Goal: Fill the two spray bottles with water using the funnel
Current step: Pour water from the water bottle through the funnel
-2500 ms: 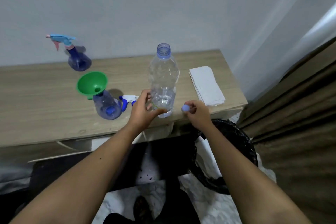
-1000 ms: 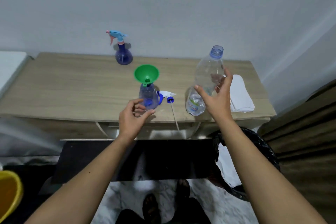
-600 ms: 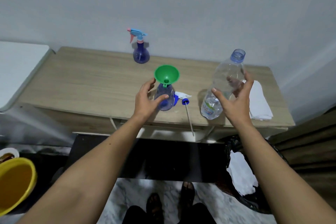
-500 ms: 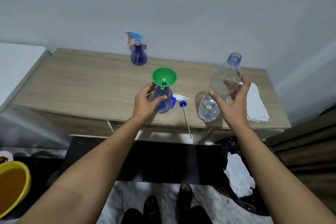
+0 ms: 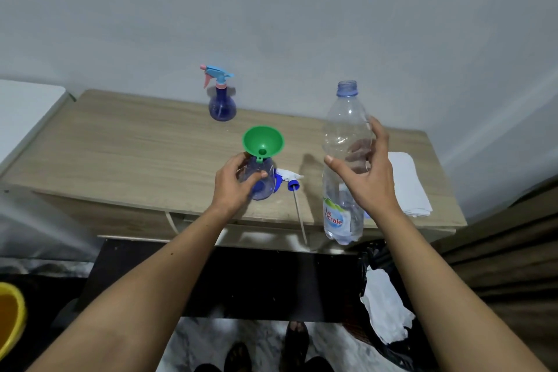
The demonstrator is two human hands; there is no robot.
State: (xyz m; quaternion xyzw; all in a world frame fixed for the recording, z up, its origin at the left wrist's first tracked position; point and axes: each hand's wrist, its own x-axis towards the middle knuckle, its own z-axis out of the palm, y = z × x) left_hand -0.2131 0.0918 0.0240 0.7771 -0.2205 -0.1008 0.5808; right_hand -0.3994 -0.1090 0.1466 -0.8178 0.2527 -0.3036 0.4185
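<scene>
A green funnel [image 5: 263, 142] sits in the neck of an open blue spray bottle [image 5: 262, 183] near the front of the wooden table [image 5: 126, 148]. My left hand [image 5: 234, 184] grips that bottle's body. Its blue-and-white spray head [image 5: 288, 179] with a long tube lies just to the right. My right hand [image 5: 363, 175] holds a clear, uncapped water bottle [image 5: 344, 157] upright and lifted, with a little water at its bottom. A second blue spray bottle [image 5: 222, 103] with a light-blue trigger stands at the back by the wall.
Folded white cloths [image 5: 407, 184] lie at the table's right end. A black bin with white paper [image 5: 383, 305] stands below on the right. A yellow bucket [image 5: 10, 314] is at the lower left. A curtain [image 5: 513, 251] hangs on the right.
My right hand has taken hold of the water bottle and raised it off the table. My left hand left the water bottle and closed round the funnel-topped spray bottle. The view shifted left.
</scene>
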